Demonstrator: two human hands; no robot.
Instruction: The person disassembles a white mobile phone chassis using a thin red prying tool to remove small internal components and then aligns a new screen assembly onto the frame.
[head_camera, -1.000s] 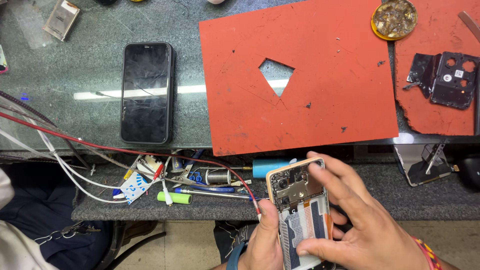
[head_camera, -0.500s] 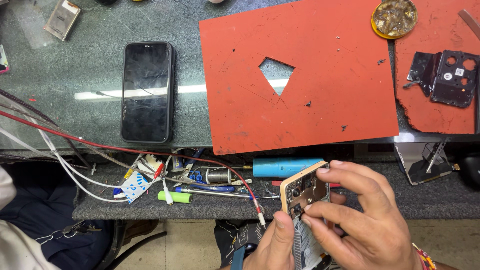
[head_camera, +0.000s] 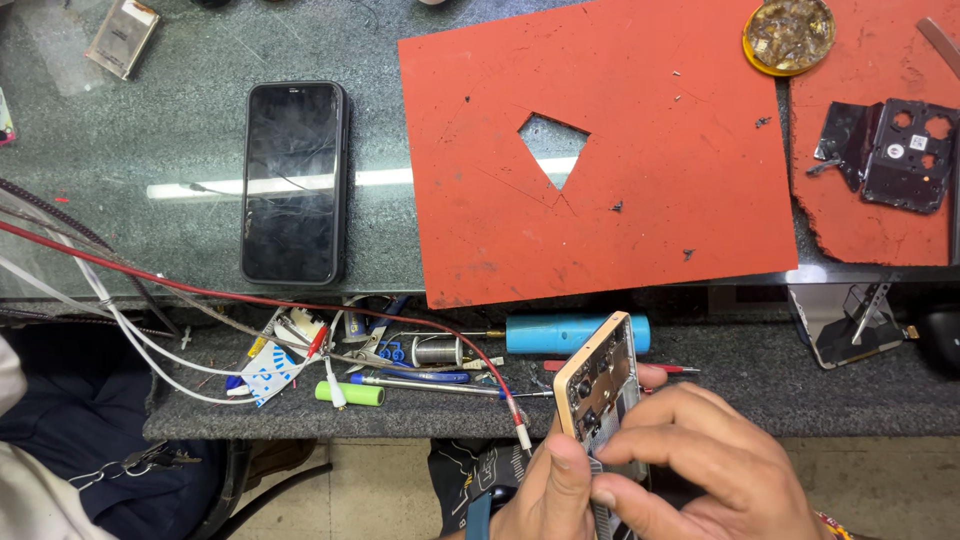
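Gold-framed opened phone (head_camera: 600, 385) w/ exposed board, pinched between both hands' fingers (head_camera: 640, 470).

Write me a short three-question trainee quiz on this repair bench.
1. True or false: the opened phone is held in both the left hand and the right hand.
2. The black phone lies: A) screen up on the grey counter, B) on the red mat, C) in a hand.
3. What shape is the hole cut in the red mat?

Key: 1 true; 2 A; 3 roughly a triangle pointing down.
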